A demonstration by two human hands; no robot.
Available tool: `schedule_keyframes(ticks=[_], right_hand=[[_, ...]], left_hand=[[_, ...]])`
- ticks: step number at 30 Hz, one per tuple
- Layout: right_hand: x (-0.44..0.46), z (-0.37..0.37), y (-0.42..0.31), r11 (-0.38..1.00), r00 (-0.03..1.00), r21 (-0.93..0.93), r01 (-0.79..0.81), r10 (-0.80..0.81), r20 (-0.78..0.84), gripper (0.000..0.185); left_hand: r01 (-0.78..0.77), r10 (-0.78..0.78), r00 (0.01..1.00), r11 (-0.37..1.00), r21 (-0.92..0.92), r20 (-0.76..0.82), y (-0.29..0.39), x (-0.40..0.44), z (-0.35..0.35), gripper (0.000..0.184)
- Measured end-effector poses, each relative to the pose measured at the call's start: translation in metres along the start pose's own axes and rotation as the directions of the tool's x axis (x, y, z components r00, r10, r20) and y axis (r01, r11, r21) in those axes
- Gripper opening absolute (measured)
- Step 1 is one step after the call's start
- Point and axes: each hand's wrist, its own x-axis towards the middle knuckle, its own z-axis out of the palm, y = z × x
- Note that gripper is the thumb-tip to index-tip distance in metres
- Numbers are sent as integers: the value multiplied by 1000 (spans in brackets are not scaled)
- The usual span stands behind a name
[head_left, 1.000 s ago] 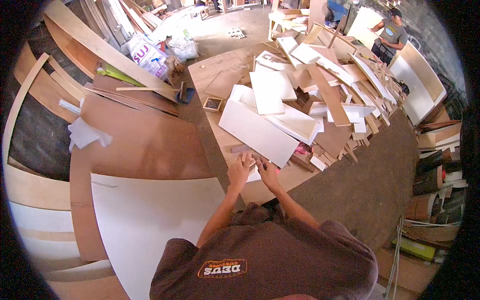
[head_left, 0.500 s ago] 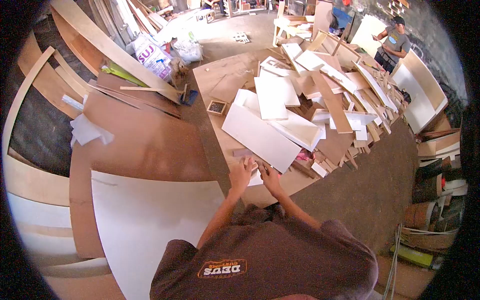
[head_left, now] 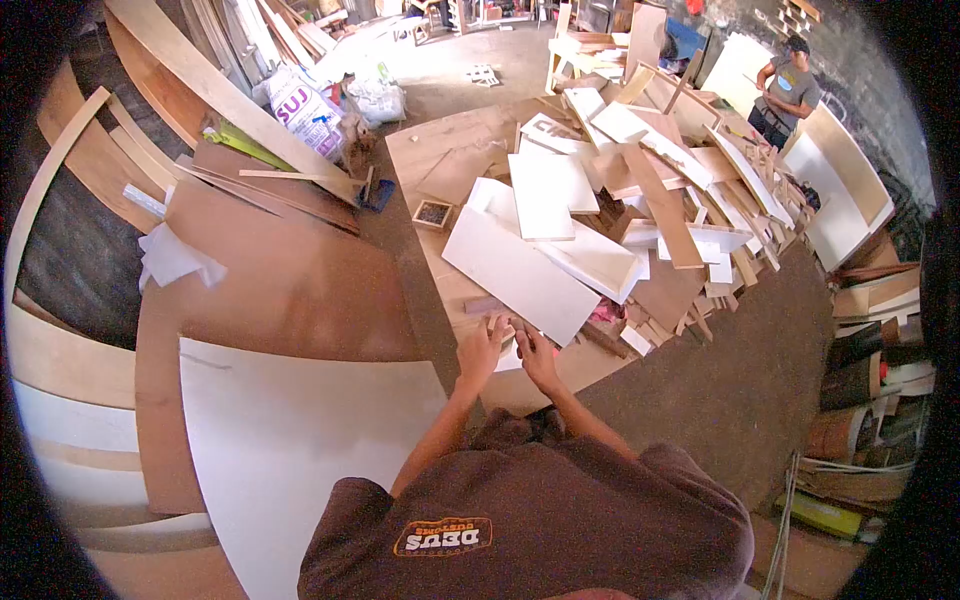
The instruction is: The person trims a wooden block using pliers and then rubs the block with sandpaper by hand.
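Observation:
My left hand [head_left: 482,345] and my right hand [head_left: 537,358] are close together above the near edge of the wooden worktable [head_left: 583,372]. Fingers on both hands are curled inward, nearly meeting; whatever they pinch is too small and too covered to name. A white piece [head_left: 508,358] shows between and below the hands, partly hidden by them. Just beyond my left fingertips lies a small brown wood block [head_left: 484,305]. A large white board [head_left: 522,277] rests on the table past both hands.
White panels and wood offcuts [head_left: 665,222] are heaped across the table. A small square box [head_left: 433,214] of dark bits sits on its left side. At left stands a big white sheet [head_left: 310,440] beside a brown board [head_left: 290,290]. Another person [head_left: 788,92] stands at back right.
My hands stay over the same spot, with only a slight shift of the fingers. The person at back right has brought their hands lower and closer together.

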Motion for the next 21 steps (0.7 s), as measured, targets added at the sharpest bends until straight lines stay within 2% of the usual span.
schedule_keyframes(ticks=[2,3,7,9,11,12,14,15,17,18,20,21], right_hand=[[5,2,35,992,995,-76,-96,98,22,37],[4,3,33,993,995,-74,-97,99,21,37],[-2,-1,-20,997,998,31,-67,67,-3,34],[-7,-3,-24,996,998,67,-56,58,-20,32],[-4,-3,2,991,996,-107,-77,80,33,36],[-5,-2,16,991,996,-103,-81,85,29,36],[0,1,35,997,998,-54,-63,65,28,38],[1,0,21,997,998,-55,-60,62,30,38],[-10,-6,-28,980,992,158,-122,118,36,39],[-11,-7,-26,979,992,156,-129,125,35,39],[-10,-5,-20,997,997,7,-72,72,8,40],[-9,-3,-5,997,997,8,-75,75,8,40]], left_hand=[[-19,19,1000,1000,0,4,-7,2,6,67],[-30,30,1000,1000,0,0,-7,4,5,68],[19,-20,999,1000,17,37,-3,1,3,69],[-26,26,1000,1000,-6,-16,-14,3,15,70],[-32,32,999,998,-48,2,-19,4,19,70],[-36,38,999,995,-93,13,-20,4,19,70],[-37,37,999,998,-42,14,-15,5,12,70],[-31,31,999,999,4,14,-11,6,10,70],[-7,8,1000,1000,-4,29,-10,4,10,70],[10,-10,999,1000,-10,39,-11,3,11,70],[8,-7,999,1000,-24,43,-12,6,11,71],[4,-3,999,999,-39,42,-13,6,11,73]])
